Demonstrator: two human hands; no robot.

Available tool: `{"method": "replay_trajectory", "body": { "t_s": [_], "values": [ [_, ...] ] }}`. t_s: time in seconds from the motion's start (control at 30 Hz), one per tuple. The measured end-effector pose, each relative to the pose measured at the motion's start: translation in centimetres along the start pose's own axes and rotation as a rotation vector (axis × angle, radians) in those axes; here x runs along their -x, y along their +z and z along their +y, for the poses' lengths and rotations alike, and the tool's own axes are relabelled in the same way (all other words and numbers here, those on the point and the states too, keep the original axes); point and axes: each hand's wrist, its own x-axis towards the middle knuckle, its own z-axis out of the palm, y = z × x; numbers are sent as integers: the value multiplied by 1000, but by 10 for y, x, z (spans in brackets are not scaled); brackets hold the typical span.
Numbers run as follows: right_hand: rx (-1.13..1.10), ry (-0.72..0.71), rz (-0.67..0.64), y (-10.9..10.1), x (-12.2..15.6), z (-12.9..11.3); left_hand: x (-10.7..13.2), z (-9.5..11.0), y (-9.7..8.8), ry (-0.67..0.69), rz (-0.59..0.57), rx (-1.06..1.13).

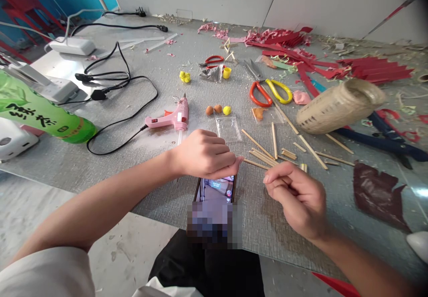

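My left hand (205,154) is curled over the top edge of a phone (216,190) lying at the table's near edge, its fingers closed and the fingertip touching a thin wooden stick (256,163). My right hand (299,196) is closed in a loose pinch just right of the phone, with a thin stick end between its fingers. Several more wooden sticks (274,147) lie scattered right beyond both hands.
A pink glue gun (172,117) lies behind my left hand, its black cord (133,109) looping left. Further back lie orange-and-yellow scissors (269,92), a woven basket (339,105) on its side, red paper scraps (301,49), a green bottle (40,116), blue pliers (384,141).
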Motion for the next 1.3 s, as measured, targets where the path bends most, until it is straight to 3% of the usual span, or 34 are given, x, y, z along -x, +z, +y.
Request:
{"method": "replay_trajectory", "body": {
  "t_s": [1.3],
  "values": [
    [1,-1,-129,-1,1,1,0,1,-1,7,-13,2]
  ]
}}
